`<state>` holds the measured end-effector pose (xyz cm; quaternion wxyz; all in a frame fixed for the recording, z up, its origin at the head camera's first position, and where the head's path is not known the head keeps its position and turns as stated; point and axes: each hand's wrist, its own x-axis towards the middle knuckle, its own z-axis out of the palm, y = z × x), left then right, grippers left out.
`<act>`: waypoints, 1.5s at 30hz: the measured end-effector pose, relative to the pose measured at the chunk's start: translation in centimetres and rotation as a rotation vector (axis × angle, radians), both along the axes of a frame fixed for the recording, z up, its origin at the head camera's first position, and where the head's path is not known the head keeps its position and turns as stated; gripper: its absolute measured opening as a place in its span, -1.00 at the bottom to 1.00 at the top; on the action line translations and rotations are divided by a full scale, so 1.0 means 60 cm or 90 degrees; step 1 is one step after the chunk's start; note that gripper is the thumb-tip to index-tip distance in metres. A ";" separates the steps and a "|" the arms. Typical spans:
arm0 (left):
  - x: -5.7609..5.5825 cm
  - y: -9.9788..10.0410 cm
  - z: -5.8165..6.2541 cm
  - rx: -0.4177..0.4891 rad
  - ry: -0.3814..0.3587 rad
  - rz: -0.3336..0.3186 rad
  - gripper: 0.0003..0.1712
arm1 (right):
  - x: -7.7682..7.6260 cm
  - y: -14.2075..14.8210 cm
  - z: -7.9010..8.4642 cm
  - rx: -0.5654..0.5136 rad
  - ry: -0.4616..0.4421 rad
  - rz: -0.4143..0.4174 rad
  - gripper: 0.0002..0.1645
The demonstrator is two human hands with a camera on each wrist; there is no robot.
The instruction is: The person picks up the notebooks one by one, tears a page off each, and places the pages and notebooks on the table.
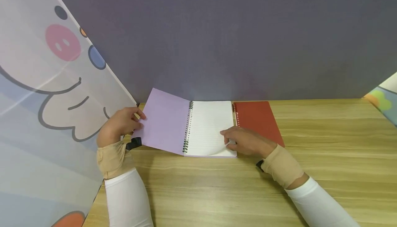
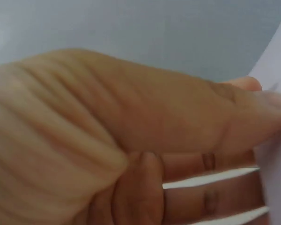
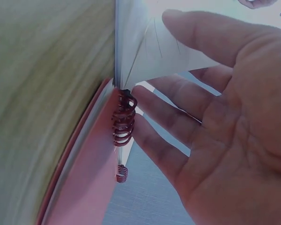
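Observation:
A spiral notebook (image 1: 209,125) lies with its lilac cover (image 1: 164,123) turned out to the left, showing white lined paper. At the cover's outer edge my left hand (image 1: 122,121) pinches it between thumb and fingers; the left wrist view has the thumb (image 2: 243,105) against the lilac surface. My right hand (image 1: 246,142) pinches a page near its lower right corner, which curls up off the sheets beneath. In the right wrist view, that page (image 3: 192,63) passes between my thumb and fingers. Next to the notebook lies a red spiral notebook (image 1: 258,116), closed, partly hidden by my right hand.
The wooden table (image 1: 198,189) runs up to a dark grey panel (image 1: 217,40) right behind the notebooks. A panel with cartoon drawings (image 1: 34,116) stands at the left, close to my left arm. Another printed panel (image 1: 384,102) is at the far right.

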<state>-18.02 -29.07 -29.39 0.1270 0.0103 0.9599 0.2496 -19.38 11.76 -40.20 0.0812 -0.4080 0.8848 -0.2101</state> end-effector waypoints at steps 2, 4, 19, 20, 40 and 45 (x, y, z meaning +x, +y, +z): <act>-0.002 -0.004 -0.005 0.024 -0.034 0.018 -0.65 | -0.001 0.000 -0.001 -0.007 0.001 -0.003 -0.90; -0.005 -0.008 -0.010 0.040 -0.062 0.033 -0.61 | -0.002 -0.001 -0.001 -0.008 0.004 -0.005 -0.84; -0.037 -0.015 -0.069 0.032 -0.147 0.075 -0.27 | -0.005 0.000 -0.004 0.003 0.013 -0.007 -0.68; -0.039 -0.010 -0.068 0.023 -0.141 0.064 -0.25 | -0.006 0.001 -0.004 0.003 0.017 -0.007 -0.68; -0.113 0.159 -0.143 -0.024 0.070 -0.151 -0.50 | -0.006 -0.002 -0.012 -0.006 0.057 -0.012 -0.88; -0.118 0.167 -0.162 -0.037 0.076 -0.146 -0.46 | -0.008 -0.004 -0.017 -0.022 0.074 -0.016 -0.71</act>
